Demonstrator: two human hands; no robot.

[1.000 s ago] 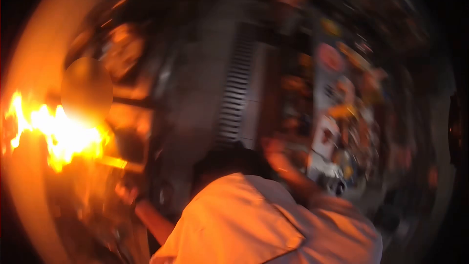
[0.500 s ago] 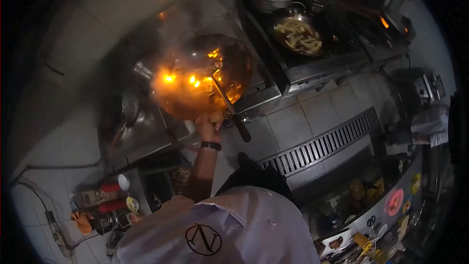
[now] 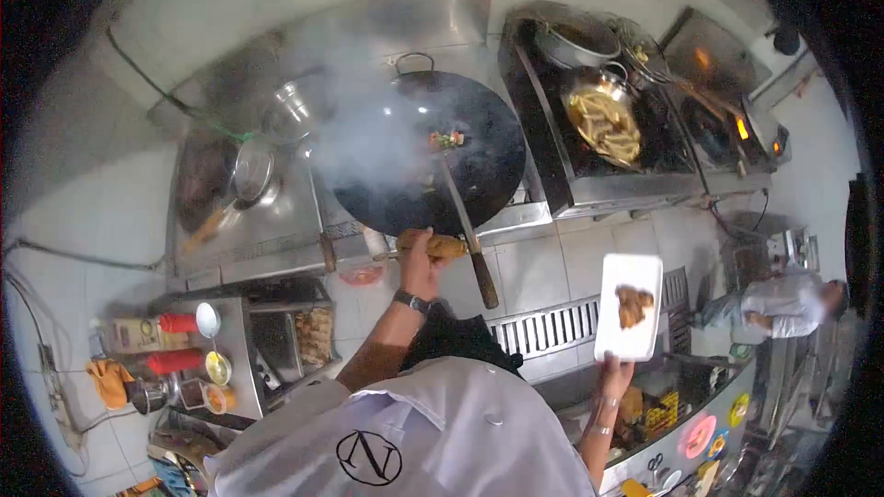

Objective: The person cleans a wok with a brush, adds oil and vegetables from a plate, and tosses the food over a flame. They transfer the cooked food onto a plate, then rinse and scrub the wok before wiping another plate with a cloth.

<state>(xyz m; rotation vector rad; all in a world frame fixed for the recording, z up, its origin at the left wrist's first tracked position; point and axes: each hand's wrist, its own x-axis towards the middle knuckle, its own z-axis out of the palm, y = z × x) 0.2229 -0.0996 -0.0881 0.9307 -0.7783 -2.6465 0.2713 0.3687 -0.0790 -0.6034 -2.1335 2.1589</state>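
My left hand [image 3: 419,262] is closed around a tan cloth [image 3: 446,246] at the near edge of a large black wok [image 3: 493,120]. The wok's handle is hidden there. In the wok lie some chopped red and green pieces [image 3: 447,139] under white smoke. A long-handled wok utensil [image 3: 464,213] rests in it, its wooden grip sticking out over the near rim; no hand touches it. My right hand [image 3: 615,374] holds a white rectangular plate [image 3: 632,267] by its near end, with a small heap of browned food [image 3: 634,306] on it.
Right of the wok, a pan of pale strips in oil [image 3: 603,124] and a metal pot [image 3: 578,41] stand on the stove. Strainers [image 3: 250,170] lie at left. Red bottles [image 3: 175,361] are on the lower-left counter. Another person [image 3: 783,304] is at far right.
The orange flames in the wok are gone, leaving smoke, and the picture is brighter. My right hand has come into view with the plate. My left hand stays at the wok's edge.
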